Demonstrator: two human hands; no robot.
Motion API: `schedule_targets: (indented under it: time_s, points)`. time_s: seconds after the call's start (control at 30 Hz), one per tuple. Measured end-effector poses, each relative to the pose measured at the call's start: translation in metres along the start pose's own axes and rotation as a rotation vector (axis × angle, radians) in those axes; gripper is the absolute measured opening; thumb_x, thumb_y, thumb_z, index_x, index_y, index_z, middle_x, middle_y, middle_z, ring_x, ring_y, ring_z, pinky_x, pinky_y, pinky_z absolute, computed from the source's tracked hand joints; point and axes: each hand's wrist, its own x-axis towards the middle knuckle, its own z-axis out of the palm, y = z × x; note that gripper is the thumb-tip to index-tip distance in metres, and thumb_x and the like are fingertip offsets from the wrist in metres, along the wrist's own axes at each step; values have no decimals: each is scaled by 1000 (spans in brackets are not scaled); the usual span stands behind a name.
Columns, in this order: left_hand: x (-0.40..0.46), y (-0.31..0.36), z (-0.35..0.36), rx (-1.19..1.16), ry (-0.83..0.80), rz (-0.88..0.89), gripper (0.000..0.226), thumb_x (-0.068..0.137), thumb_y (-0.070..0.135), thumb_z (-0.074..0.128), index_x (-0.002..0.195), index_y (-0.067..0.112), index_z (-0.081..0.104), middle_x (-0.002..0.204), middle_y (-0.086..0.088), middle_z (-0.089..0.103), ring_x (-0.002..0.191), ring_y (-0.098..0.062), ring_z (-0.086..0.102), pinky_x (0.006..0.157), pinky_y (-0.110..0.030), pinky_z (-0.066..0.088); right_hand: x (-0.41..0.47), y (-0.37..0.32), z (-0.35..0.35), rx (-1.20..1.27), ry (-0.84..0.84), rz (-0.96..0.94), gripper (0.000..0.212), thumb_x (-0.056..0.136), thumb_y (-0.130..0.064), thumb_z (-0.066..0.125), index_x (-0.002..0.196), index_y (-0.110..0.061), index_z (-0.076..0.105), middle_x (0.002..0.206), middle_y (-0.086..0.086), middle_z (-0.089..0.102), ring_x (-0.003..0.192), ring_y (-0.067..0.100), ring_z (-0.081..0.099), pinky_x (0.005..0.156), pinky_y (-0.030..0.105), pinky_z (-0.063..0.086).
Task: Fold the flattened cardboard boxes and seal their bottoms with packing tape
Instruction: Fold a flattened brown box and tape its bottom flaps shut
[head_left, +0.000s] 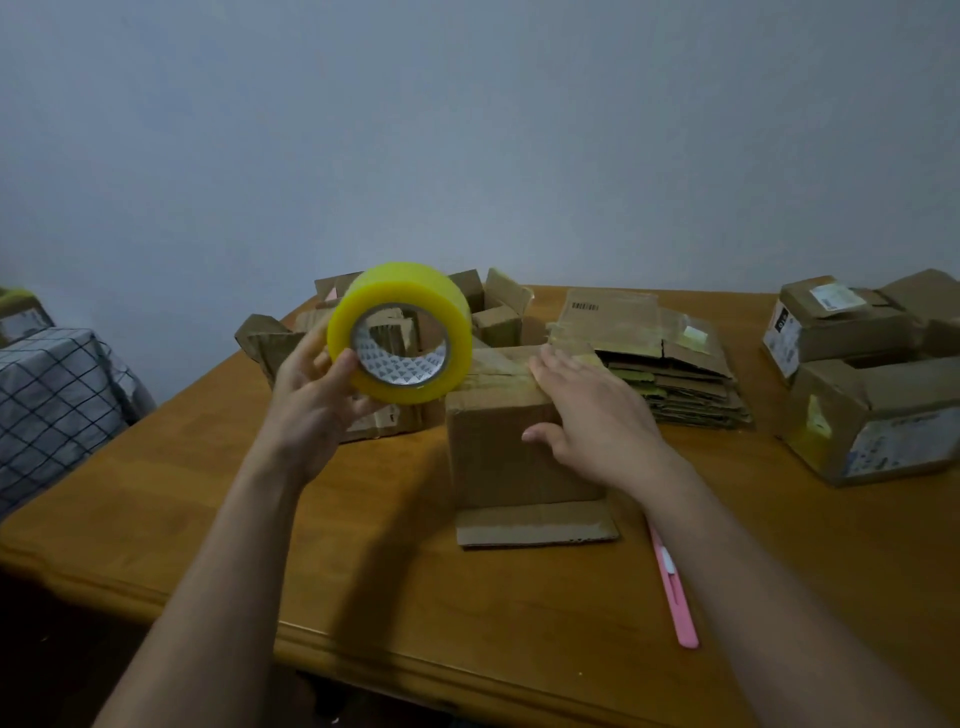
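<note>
A folded cardboard box (498, 452) stands upside down in the middle of the wooden table (363, 571), one flap lying flat toward me. My right hand (587, 415) rests flat on the box's top and near edge, fingers straight, thumb on the front face. My left hand (311, 395) holds a yellow roll of packing tape (402, 332) lifted above the table, just left of the box. A strip of tape appears to run from the roll across the box's top. A stack of flattened boxes (670, 374) lies right of the box.
Opened boxes (493, 312) crowd the back of the table behind the tape. Two assembled boxes (867, 410) sit at the right edge. A pink utility knife (675, 597) lies under my right forearm. A grid-patterned bundle (52, 405) stands off the table's left side.
</note>
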Motion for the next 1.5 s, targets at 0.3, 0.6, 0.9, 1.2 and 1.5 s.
schedule_targets:
  time_s: [0.3,0.6,0.9,1.2,1.5]
  points:
    - [-3,-2,-5,136,70,-29,45,101,17,50,144,30,46,138,-5,56,123,-29,57,97,-51,52,10,-28,12,-9,69,34,98,85,-71,47,156,-18,5,164,1,7,150,16,10,119,35,11]
    - [-5,9,-19,187,11,-35,62,84,28,69,143,22,49,135,-17,56,120,-35,59,95,-55,52,3,-12,1,4,49,-33,80,89,-60,52,154,-28,19,160,-11,18,146,7,21,116,33,22]
    - [-17,3,-32,275,41,-97,49,95,12,58,142,23,50,132,-15,58,117,-33,61,94,-54,53,2,-7,1,48,30,-43,74,94,-51,54,154,-30,18,161,-13,16,147,6,17,118,34,16]
    - [-11,43,-4,742,-69,70,65,84,59,63,140,63,31,156,6,34,142,-23,33,109,-52,38,2,-7,4,45,38,-29,75,91,-54,55,154,-32,19,161,-13,17,147,7,18,118,35,17]
    - [-16,55,6,852,-95,123,41,77,57,58,116,68,52,144,-8,44,141,-37,31,105,-62,38,-9,4,-3,78,2,-29,73,91,-49,58,152,-38,20,158,-19,19,145,5,22,117,38,19]
